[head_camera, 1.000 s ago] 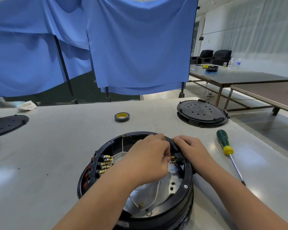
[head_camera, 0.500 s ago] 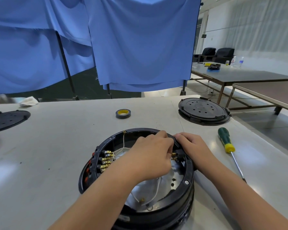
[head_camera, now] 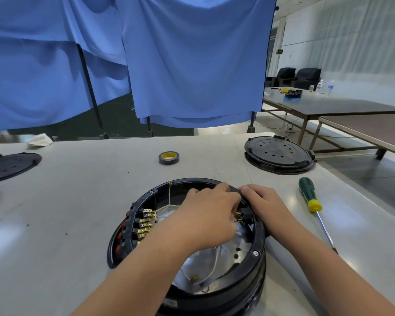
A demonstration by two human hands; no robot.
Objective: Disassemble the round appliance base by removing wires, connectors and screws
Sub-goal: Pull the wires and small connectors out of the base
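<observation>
- Round appliance base (head_camera: 259,252) nearest, open side up at the table's (head_camera: 78,201) near edge, both forearms reaching over it from below.
- Loose white wires (head_camera: 212,265) lying on the metal floor inside; could snag or tear at a terminal if the pull at the far rim turns sharp.
- Left hand (head_camera: 205,220) arched over the middle of the base, knuckles up, fingers curled down toward the brass connector (head_camera: 238,217) on the right inner wall; looks like a narrow pinch at its terminals, though the fingertips are hidden under the hand.
- Risk there, as a judgement: a pull at an angle could bend the brass tabs, or a sudden release could send the hand into the rim.
- Right hand (head_camera: 263,204) draped over the right rim just beside the connector, fingers curved onto the black edge, steadying; whether anything is held, cannot tell.
- Row of brass spade terminals (head_camera: 145,224) on the left inner wall, still seated, apart from both hands.
- Rim screw (head_camera: 255,253) still in place; base could shift or tip if the bracing eases.
- Green-handled screwdriver (head_camera: 310,199) to the right, untouched, near enough to the right forearm to be knocked and rolled.
- Tape roll (head_camera: 168,157) and black round cover (head_camera: 279,155) farther back, well apart.
</observation>
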